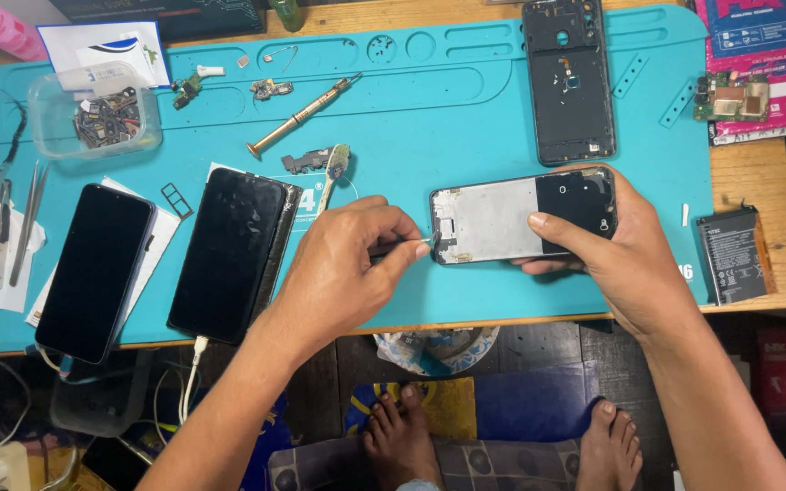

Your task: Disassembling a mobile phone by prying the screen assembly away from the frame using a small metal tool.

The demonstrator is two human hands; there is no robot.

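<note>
An opened smartphone frame with a bare silver metal midplate and a black upper section [522, 217] lies crosswise, inner side up, raised slightly above the teal mat's near edge. A thin metal tool with a fine tip [408, 243] touches the silver end's edge, lying nearly level.

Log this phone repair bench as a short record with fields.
surface: teal repair mat on a wooden table
left hand: pinches a thin metal tool, tip at the frame's left end
right hand: grips the opened phone frame
left of hands: two dark-screened phones, cables attached
above: back cover, screwdriver
right: battery
</note>
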